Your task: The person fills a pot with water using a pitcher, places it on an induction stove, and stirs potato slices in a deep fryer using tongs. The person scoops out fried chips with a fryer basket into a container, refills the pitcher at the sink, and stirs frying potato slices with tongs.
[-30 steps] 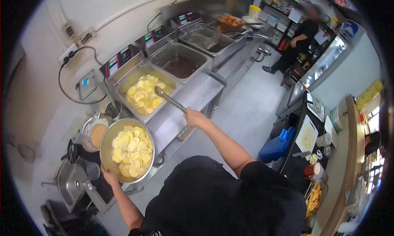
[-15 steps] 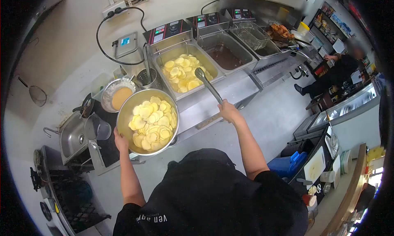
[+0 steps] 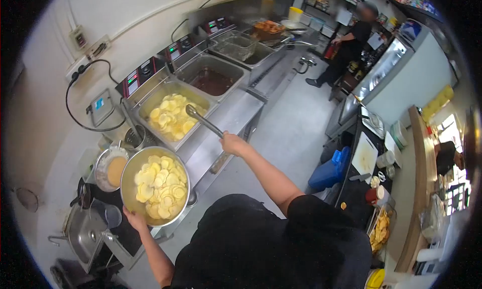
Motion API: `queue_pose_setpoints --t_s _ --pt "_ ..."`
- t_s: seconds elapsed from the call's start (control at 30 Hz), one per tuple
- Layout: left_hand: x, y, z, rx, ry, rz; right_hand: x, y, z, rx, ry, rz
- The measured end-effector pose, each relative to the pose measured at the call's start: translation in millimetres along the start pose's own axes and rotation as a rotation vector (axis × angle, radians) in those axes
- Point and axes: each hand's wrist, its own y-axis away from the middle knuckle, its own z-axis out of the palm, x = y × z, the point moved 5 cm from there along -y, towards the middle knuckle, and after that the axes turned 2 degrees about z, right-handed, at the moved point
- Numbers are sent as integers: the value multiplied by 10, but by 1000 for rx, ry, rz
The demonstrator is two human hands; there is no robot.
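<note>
My left hand [image 3: 134, 219] grips the rim of a large metal bowl [image 3: 129, 193], with thin pale-yellow potato slices [image 3: 161, 186] heaped inside. In my right hand [image 3: 234, 144] is a pair of metal tongs [image 3: 205, 120], held by the handle end. The tongs' head reaches over the near deep fryer [image 3: 145, 109], at the edge of more potato slices [image 3: 173, 116] in its oil. Whether the tongs' tips touch a slice I cannot tell.
A second fryer [image 3: 213, 81] with dark oil adjoins the first. Beside my bowl are a smaller bowl of batter [image 3: 116, 171] and a perforated metal holder [image 3: 134, 137]. A sink [image 3: 83, 233] lies left. A person [image 3: 351, 43] stands farther back; a blue bin [image 3: 329, 169] is right.
The view has swung to the right, so the fryers and bowl appear farther left. Both hands keep their holds on the bowl and tongs, and the tongs stay over the near fryer.
</note>
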Motion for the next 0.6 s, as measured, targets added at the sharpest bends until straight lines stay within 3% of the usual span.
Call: queue_pose_setpoints --t_s 0.33,0.6 --pt "174 70 -48 -20 67 -25 -54 -43 144 55 81 -15" --pt "-93 -66 56 -4 65 53 -53 -69 238 97 68 9"
